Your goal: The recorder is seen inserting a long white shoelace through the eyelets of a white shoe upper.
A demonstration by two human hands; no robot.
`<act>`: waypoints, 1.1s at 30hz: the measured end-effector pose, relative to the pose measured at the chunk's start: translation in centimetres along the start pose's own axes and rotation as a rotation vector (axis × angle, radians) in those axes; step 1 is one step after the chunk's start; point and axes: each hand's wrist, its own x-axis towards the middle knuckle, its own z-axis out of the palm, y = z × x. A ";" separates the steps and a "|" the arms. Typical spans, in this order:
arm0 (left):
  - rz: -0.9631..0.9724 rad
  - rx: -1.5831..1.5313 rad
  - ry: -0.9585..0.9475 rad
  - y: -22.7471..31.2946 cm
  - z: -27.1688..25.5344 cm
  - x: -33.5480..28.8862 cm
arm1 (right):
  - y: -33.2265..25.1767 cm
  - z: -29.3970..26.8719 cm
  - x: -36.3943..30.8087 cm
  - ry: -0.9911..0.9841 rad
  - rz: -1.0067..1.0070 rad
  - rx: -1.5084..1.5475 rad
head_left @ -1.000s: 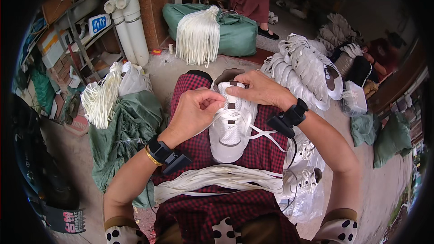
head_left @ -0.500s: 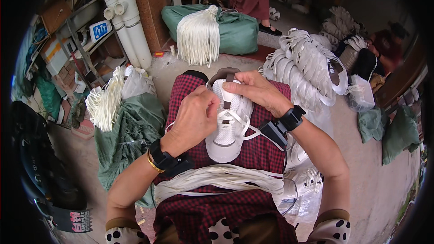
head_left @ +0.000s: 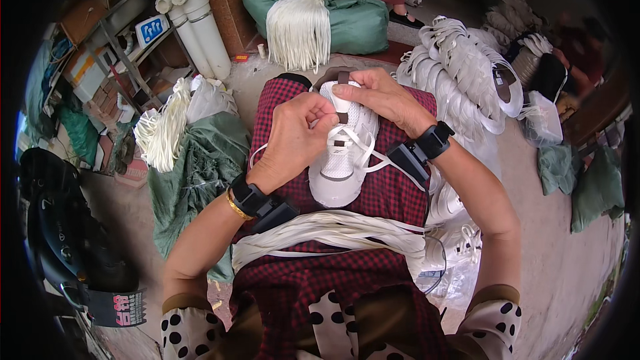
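- The white mesh-and-panel lace-up sneaker [head_left: 340, 163] rested on the lap, over the red-and-black checked cloth [head_left: 400, 203], its toe pointing toward the wearer.
- The right hand [head_left: 393, 101] was clamped on the sneaker's tongue near the collar, thumb on the outer face, other fingers tucked over the top edge.
- The left hand [head_left: 297, 130] had its fingertips bunched at the brown tongue loop [head_left: 343, 118]; whether they were clamped on anything could not be told.
- The flat white lace [head_left: 382, 159] crossed the lower eyelet area, with a loose length trailing to the right.
- A bundle of flat white laces [head_left: 327, 231] lay across the lap, between the sneaker's toe and the wearer.
- A crumpled green woven sack [head_left: 200, 177] stood on the left, with a cream-white lace bunch [head_left: 163, 130] on it.
- A plump green bag [head_left: 361, 30] lay ahead, a white lace hank [head_left: 300, 30] draped over it.
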 end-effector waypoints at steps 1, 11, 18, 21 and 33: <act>-0.029 -0.013 0.011 0.3 0.1 0.1 | 0.3 -0.1 -0.1 0.004 -0.014 0.009; 0.031 0.116 -0.002 1.5 -0.4 -0.9 | 0.3 0.0 -0.5 -0.031 -0.047 0.003; 0.082 0.122 0.061 0.6 -0.9 -0.7 | -0.3 -0.1 -1.2 -0.042 -0.067 0.056; 0.091 0.177 0.053 0.2 -0.2 -0.5 | 0.1 0.2 -0.9 -0.041 -0.084 0.074; 0.356 0.513 0.022 1.3 -1.1 2.3 | 0.7 -0.5 -2.2 -0.048 -0.197 0.022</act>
